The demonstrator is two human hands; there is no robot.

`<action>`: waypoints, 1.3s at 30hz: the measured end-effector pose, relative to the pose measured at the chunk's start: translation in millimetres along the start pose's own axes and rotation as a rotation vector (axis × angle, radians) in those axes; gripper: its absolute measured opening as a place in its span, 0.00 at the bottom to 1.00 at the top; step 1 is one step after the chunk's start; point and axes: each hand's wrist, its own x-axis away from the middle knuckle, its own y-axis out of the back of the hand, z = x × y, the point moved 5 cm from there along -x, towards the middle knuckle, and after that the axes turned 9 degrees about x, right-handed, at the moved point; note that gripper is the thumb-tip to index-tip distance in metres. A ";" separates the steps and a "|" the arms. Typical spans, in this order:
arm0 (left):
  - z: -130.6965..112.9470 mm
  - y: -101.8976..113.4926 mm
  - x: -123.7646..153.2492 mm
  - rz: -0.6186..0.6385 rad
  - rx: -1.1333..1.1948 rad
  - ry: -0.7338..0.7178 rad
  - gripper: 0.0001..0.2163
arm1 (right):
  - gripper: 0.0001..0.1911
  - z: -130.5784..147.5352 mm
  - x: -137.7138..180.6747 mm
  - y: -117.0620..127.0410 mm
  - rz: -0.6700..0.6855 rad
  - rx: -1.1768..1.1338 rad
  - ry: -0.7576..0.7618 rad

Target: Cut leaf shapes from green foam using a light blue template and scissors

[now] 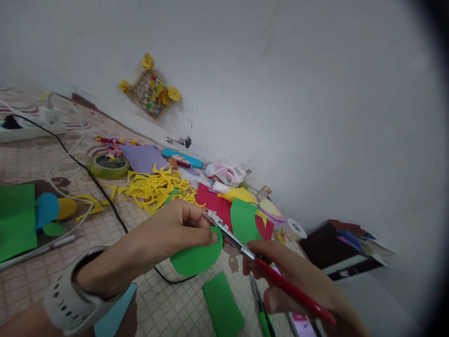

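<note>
My left hand (171,231), with a white watch on the wrist, pinches a round piece of green paper (194,257) by its upper edge. My right hand (298,285) is closed on red-handled scissors (252,256). The metal blades reach up and left to the rim of the green piece, right by my left thumb. Both hands hover above a tiled floor mat. A green paper rectangle (222,304) lies on the mat just below the hands.
Yellow paper scraps (154,187), a tape roll (109,166), purple, red and green sheets lie along the wall. A black cable (105,196) and white cables cross the mat from a power strip (28,128). A paper-flower frame (150,91) hangs on the wall. A dark box (336,248) stands at right.
</note>
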 end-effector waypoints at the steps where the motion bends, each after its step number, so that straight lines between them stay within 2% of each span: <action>1: 0.3 -0.2 0.1 0.002 0.006 -0.003 0.11 | 0.51 0.7 0.1 0.1 0.000 0.006 -0.010; 5: 0.6 -1.4 0.6 0.007 0.012 -0.013 0.11 | 0.52 4.1 0.0 1.5 0.011 0.031 -0.059; 13: 0.4 -0.5 2.1 0.016 -0.004 -0.016 0.12 | 0.47 5.7 -2.5 1.8 0.035 0.057 -0.106; 18: 0.4 1.3 2.1 0.000 -0.012 -0.026 0.13 | 0.44 -1.8 -4.9 0.2 0.018 -0.015 -0.129; 21: -1.6 -0.1 0.8 0.017 -0.036 -0.045 0.13 | 0.40 -7.4 -6.6 -7.5 -0.009 -0.176 -0.127; 23: -3.1 -1.9 -0.4 0.032 -0.073 -0.066 0.13 | 0.36 -8.4 -9.3 -14.8 -0.094 -0.356 -0.107; 26: -3.2 -6.1 -2.1 0.055 -0.154 -0.091 0.12 | 0.28 -4.5 -16.9 -26.3 -0.325 -0.593 -0.055; 29: 0.2 -10.2 -2.6 0.073 -0.197 -0.101 0.12 | 0.19 4.8 -29.4 -40.2 -0.471 -0.796 -0.026; 34: 11.4 -4.0 4.2 0.061 -0.200 -0.069 0.14 | 0.10 19.2 -47.8 -52.5 -0.570 -0.915 0.033; 39: 15.5 22.2 25.6 -0.029 -0.205 -0.067 0.12 | 0.09 12.2 -53.6 -66.2 -0.681 -1.009 -0.050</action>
